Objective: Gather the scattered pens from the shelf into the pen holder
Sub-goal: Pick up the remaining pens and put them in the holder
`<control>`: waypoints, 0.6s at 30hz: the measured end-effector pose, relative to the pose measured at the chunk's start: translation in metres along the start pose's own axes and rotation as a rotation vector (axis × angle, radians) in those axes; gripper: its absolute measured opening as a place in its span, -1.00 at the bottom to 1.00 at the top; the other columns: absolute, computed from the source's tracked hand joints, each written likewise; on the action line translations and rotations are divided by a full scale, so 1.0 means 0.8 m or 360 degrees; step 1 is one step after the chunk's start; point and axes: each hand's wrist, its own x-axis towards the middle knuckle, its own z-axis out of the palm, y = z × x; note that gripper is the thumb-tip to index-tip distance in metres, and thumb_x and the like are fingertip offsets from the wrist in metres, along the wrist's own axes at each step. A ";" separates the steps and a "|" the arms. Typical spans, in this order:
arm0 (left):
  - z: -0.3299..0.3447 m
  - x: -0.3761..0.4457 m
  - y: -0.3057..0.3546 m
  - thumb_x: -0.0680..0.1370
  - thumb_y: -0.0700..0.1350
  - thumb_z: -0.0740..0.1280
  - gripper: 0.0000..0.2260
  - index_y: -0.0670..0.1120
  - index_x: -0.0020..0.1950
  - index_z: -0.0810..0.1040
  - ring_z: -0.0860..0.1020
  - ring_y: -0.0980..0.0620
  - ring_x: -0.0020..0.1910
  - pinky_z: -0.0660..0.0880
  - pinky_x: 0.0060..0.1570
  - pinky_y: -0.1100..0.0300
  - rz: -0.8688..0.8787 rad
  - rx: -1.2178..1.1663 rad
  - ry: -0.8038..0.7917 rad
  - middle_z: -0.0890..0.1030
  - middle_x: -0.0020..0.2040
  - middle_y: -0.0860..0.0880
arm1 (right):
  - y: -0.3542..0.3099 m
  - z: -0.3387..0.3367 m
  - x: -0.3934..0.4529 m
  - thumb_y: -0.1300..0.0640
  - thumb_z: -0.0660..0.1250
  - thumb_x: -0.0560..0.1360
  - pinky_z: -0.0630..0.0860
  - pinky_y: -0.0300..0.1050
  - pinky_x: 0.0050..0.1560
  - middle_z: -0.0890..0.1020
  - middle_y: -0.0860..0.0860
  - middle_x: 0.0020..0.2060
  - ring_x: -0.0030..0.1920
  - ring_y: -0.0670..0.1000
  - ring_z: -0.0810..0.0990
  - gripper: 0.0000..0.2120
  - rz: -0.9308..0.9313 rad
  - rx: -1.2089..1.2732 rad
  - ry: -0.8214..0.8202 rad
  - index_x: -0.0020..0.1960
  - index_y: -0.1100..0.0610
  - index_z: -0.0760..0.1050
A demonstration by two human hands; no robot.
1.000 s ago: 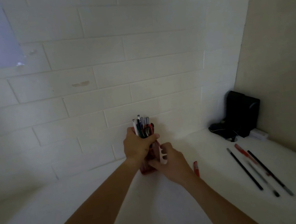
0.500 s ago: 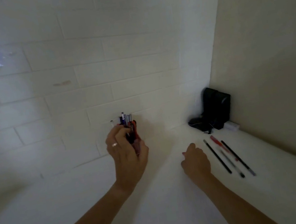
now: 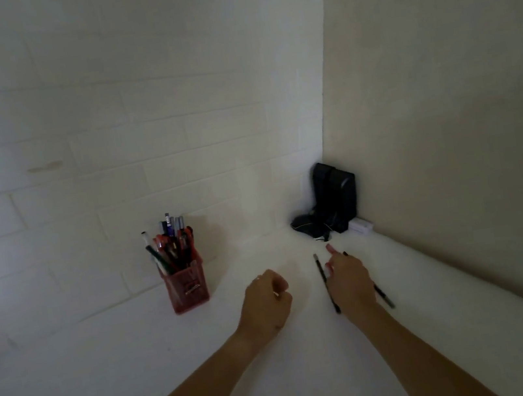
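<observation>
A red mesh pen holder (image 3: 186, 290) stands on the white shelf (image 3: 143, 370) near the brick wall, packed with several pens. My left hand (image 3: 265, 303) hovers right of it, fingers curled in, with nothing in it. My right hand (image 3: 349, 283) lies over the loose pens on the shelf. A black pen (image 3: 325, 282) shows at its left edge, a red pen's end (image 3: 330, 248) pokes out beyond the fingers, and another black pen (image 3: 385, 297) sticks out on the right. The hand hides whether its fingers grip any of them.
A black pouch with a cable (image 3: 333, 203) and a small white box (image 3: 362, 225) sit in the far right corner. A beige side wall (image 3: 448, 134) bounds the shelf on the right, and the brick wall (image 3: 109, 153) closes the back.
My left hand has let go of the pen holder, which now stands alone on the shelf, and has moved right. My right hand has reached right onto the loose pens.
</observation>
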 end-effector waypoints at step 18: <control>0.060 0.037 0.039 0.48 -0.15 0.34 -0.72 -0.21 0.15 0.44 0.56 -0.14 0.06 0.40 -0.18 0.17 -0.0410 0.0450 -0.0184 0.52 0.13 -0.18 | -0.004 -0.015 0.010 0.14 0.42 0.50 0.39 -0.32 -0.44 0.69 0.04 -0.11 -0.33 -0.06 0.58 -0.66 0.0236 0.0212 -0.0349 -0.39 0.13 0.37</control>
